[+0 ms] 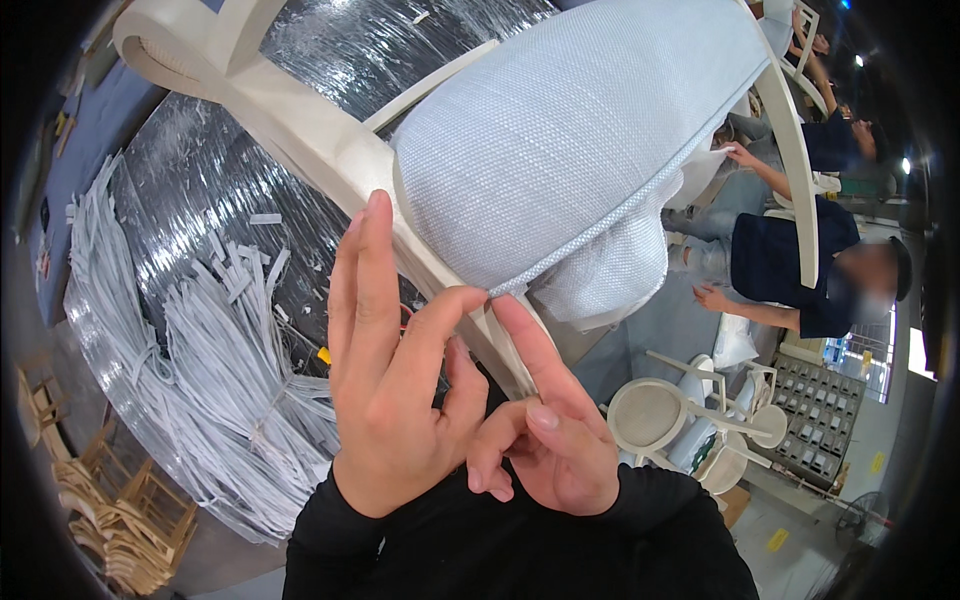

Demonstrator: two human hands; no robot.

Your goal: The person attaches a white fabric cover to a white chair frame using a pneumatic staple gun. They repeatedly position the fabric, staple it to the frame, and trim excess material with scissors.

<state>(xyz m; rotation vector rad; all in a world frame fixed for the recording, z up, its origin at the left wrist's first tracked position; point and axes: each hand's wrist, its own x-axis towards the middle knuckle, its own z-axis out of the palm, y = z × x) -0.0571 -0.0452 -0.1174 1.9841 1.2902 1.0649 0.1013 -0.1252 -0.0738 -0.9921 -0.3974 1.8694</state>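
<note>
A pale wooden chair frame lies tilted in front of me, with a light blue-grey woven upholstered pad set against it. Piping runs along the pad's lower edge, and loose fabric of the same weave hangs below. My left hand has its longer fingers stretched upward along the frame, while its bent index fingertip touches the piped corner. From the other side, the index finger of my right hand reaches the same corner; its thumb and other fingers curl loosely below. I see nothing held in either hand.
Bundles of pale grey strips lie at left on a table covered in shiny plastic film. Wooden frame parts are stacked at lower left. Two people work at right, near more chair frames and a drawer cabinet.
</note>
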